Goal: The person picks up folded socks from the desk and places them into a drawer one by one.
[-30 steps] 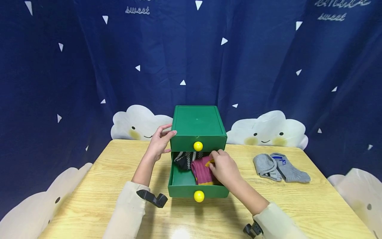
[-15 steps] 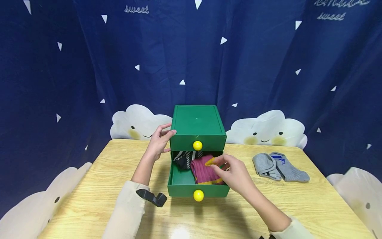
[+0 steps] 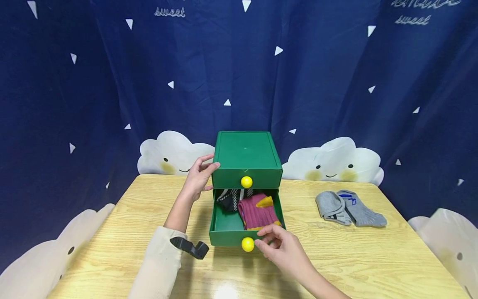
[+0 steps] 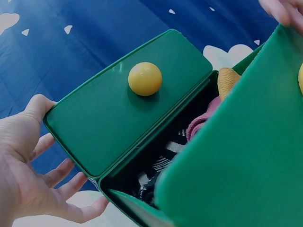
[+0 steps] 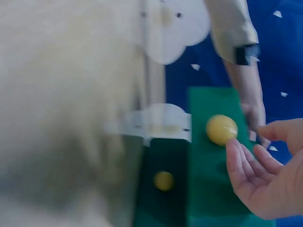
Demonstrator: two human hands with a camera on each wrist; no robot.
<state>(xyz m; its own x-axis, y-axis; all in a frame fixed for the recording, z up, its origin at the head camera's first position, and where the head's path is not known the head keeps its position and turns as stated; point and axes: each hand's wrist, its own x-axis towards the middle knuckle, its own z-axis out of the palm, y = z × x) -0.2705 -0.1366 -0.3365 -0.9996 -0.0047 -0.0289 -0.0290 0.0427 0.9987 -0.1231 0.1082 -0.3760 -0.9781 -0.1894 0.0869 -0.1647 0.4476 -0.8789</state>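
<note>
A green two-drawer box (image 3: 244, 149) stands on the table with its lower drawer (image 3: 225, 238) pulled out. Inside lie a folded maroon-and-yellow sock (image 3: 255, 214) and, behind it to the left, a black-and-white patterned sock (image 3: 228, 202), partly hidden under the upper drawer (image 3: 225, 179). My left hand (image 3: 196, 178) steadies the box's left side, thumb at its front corner and fingers spread along the side. My right hand (image 3: 285, 251) is at the lower drawer's front, loosely bent fingertips beside the yellow knob (image 3: 248, 244) and holding nothing.
Two grey socks with blue marks (image 3: 362, 209) lie on the wooden table (image 3: 157, 207) to the right. A dark blue curtain (image 3: 242, 74) with white triangles and clouds hangs behind. The upper drawer, closed, has its own yellow knob (image 3: 247, 182).
My right hand has let go of the maroon sock's yellow part and moved down and toward me to the lower knob. The sock stays in the drawer. My left hand has not moved.
</note>
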